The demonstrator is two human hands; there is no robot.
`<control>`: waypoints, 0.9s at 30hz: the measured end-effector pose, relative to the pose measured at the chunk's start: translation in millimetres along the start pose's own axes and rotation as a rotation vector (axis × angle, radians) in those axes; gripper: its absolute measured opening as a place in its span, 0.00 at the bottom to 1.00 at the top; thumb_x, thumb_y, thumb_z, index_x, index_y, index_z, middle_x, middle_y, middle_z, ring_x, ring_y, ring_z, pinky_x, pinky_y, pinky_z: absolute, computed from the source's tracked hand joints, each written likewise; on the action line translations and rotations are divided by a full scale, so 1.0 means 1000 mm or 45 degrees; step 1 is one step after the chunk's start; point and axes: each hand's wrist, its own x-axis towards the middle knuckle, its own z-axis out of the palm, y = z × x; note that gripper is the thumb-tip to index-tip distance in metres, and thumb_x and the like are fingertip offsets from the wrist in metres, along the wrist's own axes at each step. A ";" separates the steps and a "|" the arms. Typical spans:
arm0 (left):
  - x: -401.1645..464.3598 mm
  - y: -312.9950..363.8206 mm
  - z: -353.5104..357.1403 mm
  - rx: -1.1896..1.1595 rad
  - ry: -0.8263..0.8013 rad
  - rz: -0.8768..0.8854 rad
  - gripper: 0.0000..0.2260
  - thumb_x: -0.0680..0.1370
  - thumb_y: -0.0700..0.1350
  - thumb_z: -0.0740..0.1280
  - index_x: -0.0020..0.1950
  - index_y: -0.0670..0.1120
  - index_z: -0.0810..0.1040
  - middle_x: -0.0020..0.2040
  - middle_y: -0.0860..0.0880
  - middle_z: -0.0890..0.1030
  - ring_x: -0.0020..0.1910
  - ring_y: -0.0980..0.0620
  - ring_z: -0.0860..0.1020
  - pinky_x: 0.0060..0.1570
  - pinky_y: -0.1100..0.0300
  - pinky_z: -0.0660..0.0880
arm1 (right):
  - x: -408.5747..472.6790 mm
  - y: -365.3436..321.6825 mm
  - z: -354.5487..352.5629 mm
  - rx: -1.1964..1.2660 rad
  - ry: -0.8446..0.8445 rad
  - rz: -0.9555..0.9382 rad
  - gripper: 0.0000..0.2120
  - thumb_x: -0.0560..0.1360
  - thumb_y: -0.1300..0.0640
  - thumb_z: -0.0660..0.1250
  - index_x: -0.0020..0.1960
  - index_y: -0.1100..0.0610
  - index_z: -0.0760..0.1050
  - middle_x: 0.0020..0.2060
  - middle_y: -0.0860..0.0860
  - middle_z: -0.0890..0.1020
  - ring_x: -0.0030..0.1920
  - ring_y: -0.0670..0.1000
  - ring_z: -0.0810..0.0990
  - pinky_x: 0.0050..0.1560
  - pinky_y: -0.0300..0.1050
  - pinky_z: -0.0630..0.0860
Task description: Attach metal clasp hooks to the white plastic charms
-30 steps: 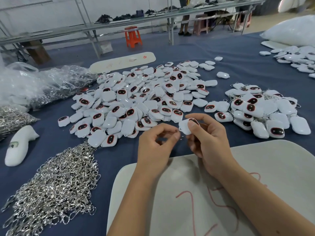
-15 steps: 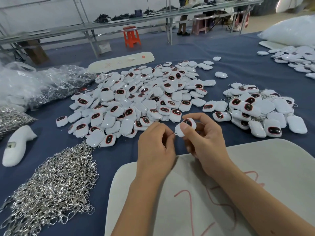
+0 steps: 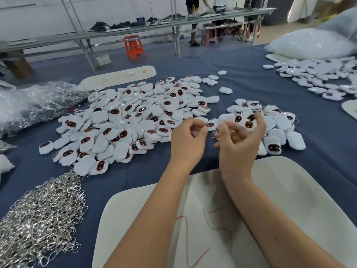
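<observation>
The left hand (image 3: 188,141) is curling, seemingly empty; the right hand (image 3: 238,143) is loosely spreading, maybe releasing a hooked charm onto the small finished heap (image 3: 270,122). The big unhooked pile (image 3: 135,120) and clasps (image 3: 40,213) are waiting.

A single head-worn, wide-angle view looks forward and down from close above the blue table (image 3: 289,89). Both forearms enter from the bottom edge; a far workbench (image 3: 135,29) crosses the top of the frame, bowed by the lens.
</observation>
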 end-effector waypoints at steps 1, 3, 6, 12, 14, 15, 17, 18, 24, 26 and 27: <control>0.002 0.000 0.004 0.007 0.016 -0.013 0.04 0.79 0.39 0.70 0.48 0.49 0.81 0.44 0.54 0.83 0.43 0.54 0.82 0.51 0.56 0.80 | 0.002 0.000 -0.002 -0.070 0.014 -0.051 0.33 0.79 0.61 0.71 0.79 0.52 0.59 0.48 0.48 0.85 0.41 0.53 0.85 0.38 0.44 0.83; 0.001 -0.005 0.006 0.140 0.098 0.011 0.05 0.77 0.39 0.69 0.47 0.49 0.82 0.44 0.55 0.83 0.44 0.56 0.80 0.51 0.55 0.79 | 0.002 0.002 -0.002 -0.257 0.003 -0.115 0.28 0.79 0.64 0.68 0.75 0.54 0.64 0.47 0.46 0.84 0.40 0.53 0.84 0.43 0.49 0.82; -0.006 -0.020 -0.002 0.443 0.182 0.070 0.06 0.76 0.38 0.67 0.46 0.48 0.81 0.47 0.53 0.81 0.50 0.51 0.77 0.53 0.55 0.74 | -0.002 0.009 0.001 -0.440 -0.132 -0.217 0.16 0.77 0.67 0.67 0.61 0.53 0.72 0.41 0.45 0.81 0.35 0.48 0.81 0.40 0.42 0.77; -0.002 -0.039 -0.012 1.011 0.069 0.182 0.16 0.76 0.40 0.66 0.63 0.48 0.78 0.66 0.50 0.75 0.67 0.46 0.66 0.63 0.57 0.67 | -0.011 0.014 0.012 -0.849 -0.367 -0.462 0.08 0.75 0.66 0.68 0.53 0.58 0.79 0.42 0.48 0.82 0.44 0.50 0.77 0.48 0.47 0.74; 0.005 -0.042 -0.012 1.093 0.033 0.195 0.16 0.78 0.42 0.65 0.66 0.49 0.77 0.70 0.51 0.73 0.70 0.47 0.65 0.64 0.56 0.67 | -0.011 0.013 0.020 -1.001 -0.439 -0.521 0.09 0.75 0.62 0.64 0.52 0.59 0.81 0.46 0.52 0.83 0.52 0.57 0.77 0.54 0.51 0.73; 0.008 -0.044 -0.012 1.124 0.024 0.192 0.15 0.79 0.43 0.63 0.65 0.49 0.77 0.69 0.52 0.74 0.69 0.48 0.65 0.62 0.56 0.68 | -0.008 0.013 0.027 -1.128 -0.505 -0.537 0.12 0.75 0.60 0.61 0.52 0.59 0.81 0.49 0.54 0.83 0.56 0.59 0.75 0.56 0.53 0.72; 0.013 -0.049 -0.012 1.170 0.034 0.188 0.13 0.80 0.45 0.60 0.62 0.50 0.78 0.65 0.54 0.77 0.68 0.49 0.66 0.56 0.57 0.68 | 0.006 0.013 0.041 -1.504 -0.641 -0.556 0.15 0.76 0.56 0.60 0.59 0.56 0.79 0.58 0.54 0.80 0.67 0.60 0.69 0.64 0.57 0.67; 0.015 -0.051 -0.012 1.174 0.045 0.194 0.12 0.80 0.45 0.60 0.62 0.50 0.78 0.63 0.54 0.77 0.68 0.50 0.66 0.56 0.57 0.68 | 0.014 0.013 0.048 -1.682 -0.713 -0.556 0.16 0.78 0.55 0.61 0.64 0.54 0.77 0.64 0.54 0.77 0.73 0.60 0.64 0.70 0.59 0.63; 0.028 -0.057 -0.016 1.163 0.081 0.193 0.13 0.81 0.47 0.60 0.61 0.49 0.80 0.61 0.52 0.80 0.68 0.49 0.66 0.59 0.56 0.68 | 0.041 0.018 0.079 -2.278 -0.984 -0.499 0.19 0.82 0.54 0.60 0.71 0.58 0.70 0.69 0.63 0.75 0.76 0.66 0.64 0.78 0.73 0.43; 0.032 -0.059 -0.023 1.182 0.091 0.205 0.12 0.81 0.47 0.59 0.58 0.50 0.81 0.57 0.53 0.81 0.66 0.49 0.67 0.57 0.58 0.69 | 0.039 0.016 0.087 -2.195 -1.010 -0.526 0.17 0.82 0.55 0.61 0.70 0.57 0.70 0.66 0.61 0.76 0.70 0.64 0.72 0.77 0.70 0.55; 0.034 -0.060 -0.028 1.186 0.104 0.211 0.12 0.81 0.46 0.59 0.56 0.50 0.82 0.56 0.53 0.81 0.65 0.49 0.68 0.56 0.58 0.69 | 0.038 0.015 0.092 -2.105 -1.043 -0.531 0.17 0.82 0.56 0.61 0.70 0.56 0.69 0.66 0.61 0.76 0.68 0.63 0.74 0.73 0.66 0.62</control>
